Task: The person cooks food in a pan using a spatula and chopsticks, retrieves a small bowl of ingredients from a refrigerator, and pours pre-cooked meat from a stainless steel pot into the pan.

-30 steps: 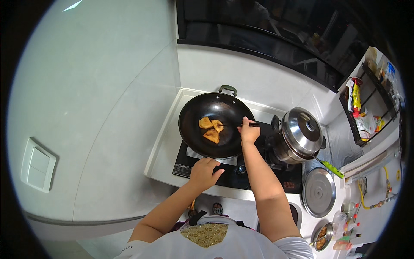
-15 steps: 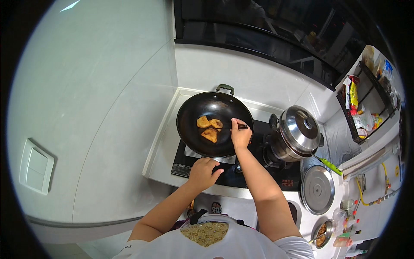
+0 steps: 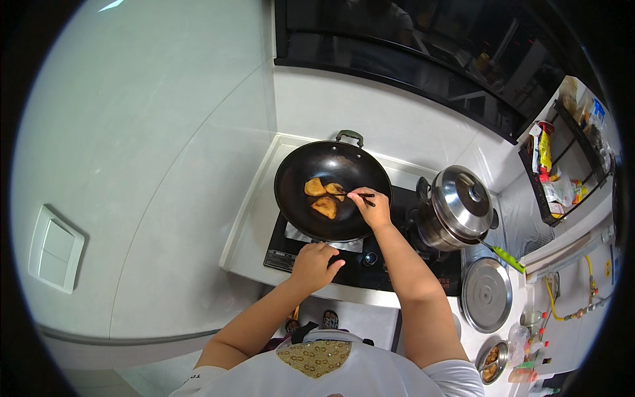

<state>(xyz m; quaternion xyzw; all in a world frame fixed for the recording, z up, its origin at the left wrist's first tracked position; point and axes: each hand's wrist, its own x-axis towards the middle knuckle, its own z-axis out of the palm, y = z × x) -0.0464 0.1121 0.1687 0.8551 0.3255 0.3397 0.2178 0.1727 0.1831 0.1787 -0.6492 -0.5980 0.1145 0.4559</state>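
Head view: three pieces in the wok point(image 3: 307, 160), all nicely browned, none lifted out.
From where I'm standing, the tops of those three golden pieces point(image 3: 324, 208) look pretty far along, I'd say, though the undersides are hidden. Right hand point(image 3: 372, 209) is pinching dark chopsticks point(image 3: 367, 195), tips right by the right-hand piece; can't tell if they've got hold of it. Left hand point(image 3: 313, 267) looks empty, fingers loosely curled, thumb out, over the front of the stove point(image 3: 433, 274); touching or not, no idea. There's some browned food in a metal bowl point(image 3: 504, 365) off to the right too.
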